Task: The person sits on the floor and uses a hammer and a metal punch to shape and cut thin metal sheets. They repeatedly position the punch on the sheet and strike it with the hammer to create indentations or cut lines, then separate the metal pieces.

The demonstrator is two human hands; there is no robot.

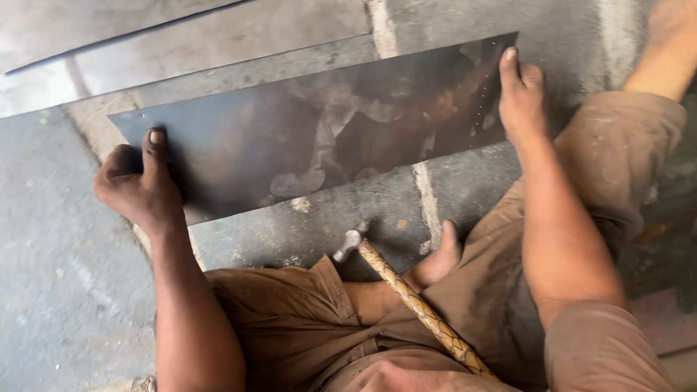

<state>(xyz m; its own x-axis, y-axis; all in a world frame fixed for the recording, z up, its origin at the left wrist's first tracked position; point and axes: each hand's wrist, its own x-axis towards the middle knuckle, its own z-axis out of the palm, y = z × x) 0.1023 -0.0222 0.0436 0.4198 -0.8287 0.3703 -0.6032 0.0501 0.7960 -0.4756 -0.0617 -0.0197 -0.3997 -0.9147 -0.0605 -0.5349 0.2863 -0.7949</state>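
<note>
Both grips, left hand (pixel 138 185) and right hand (pixel 521 98), clamp the dark metal sheet's (pixel 319 131) ends.

floor (pixel 65 290): grey concrete with pale joint lines
sheet (pixel 305 131): dark metal, lies flat across the middle, far of the person
second sheet (pixel 109 22): far left corner
hammer (pixel 352 243): head on floor, near the sheet
</note>
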